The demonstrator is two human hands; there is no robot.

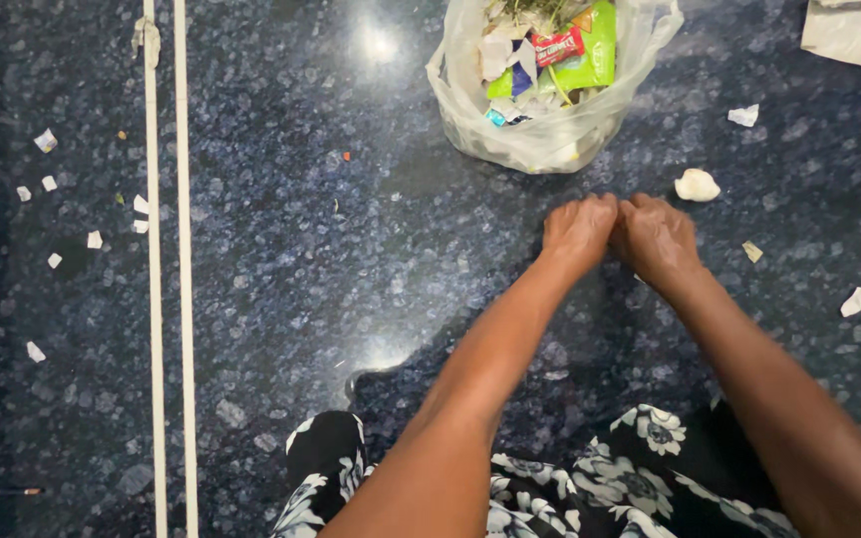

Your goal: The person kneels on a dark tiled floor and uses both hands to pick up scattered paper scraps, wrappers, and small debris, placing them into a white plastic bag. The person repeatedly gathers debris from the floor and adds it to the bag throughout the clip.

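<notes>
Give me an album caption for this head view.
Two hands, left and right, meet above a speckled floor beside a rubbish bag.

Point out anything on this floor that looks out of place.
Torn paper scraps lie scattered over the dark floor, a crumpled white wad beside the right hand. The clear bag of rubbish stands open past both hands.
</notes>
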